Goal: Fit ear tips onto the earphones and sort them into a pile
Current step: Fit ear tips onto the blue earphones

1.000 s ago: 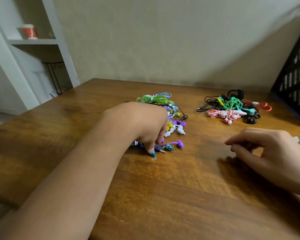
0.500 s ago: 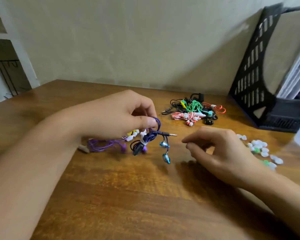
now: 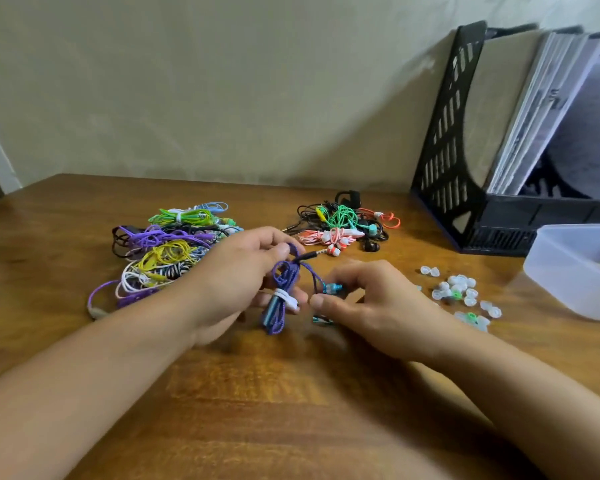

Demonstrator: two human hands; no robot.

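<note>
My left hand [image 3: 238,278] holds a coiled purple earphone bundle [image 3: 282,299] with a white tie, lifted just above the wooden table [image 3: 291,393]. Its jack plug sticks out to the right past my thumb. My right hand [image 3: 368,306] pinches the bundle's teal earbud [image 3: 334,288] between its fingertips. A second teal earbud [image 3: 321,319] hangs below, half hidden by my right thumb. Loose white and green ear tips [image 3: 459,289] lie scattered to the right of my right hand.
A big tangle of coloured earphones [image 3: 167,251] lies left of my hands. A smaller earphone pile [image 3: 343,223] sits behind them. A black file rack [image 3: 465,174] with papers stands at the back right, and a clear plastic box [image 3: 575,271] sits at the right edge.
My left hand lifted the purple bundle out of the big pile and brought it to the middle. My right hand moved in and took hold of its teal earbud. The view swung to the right.
</note>
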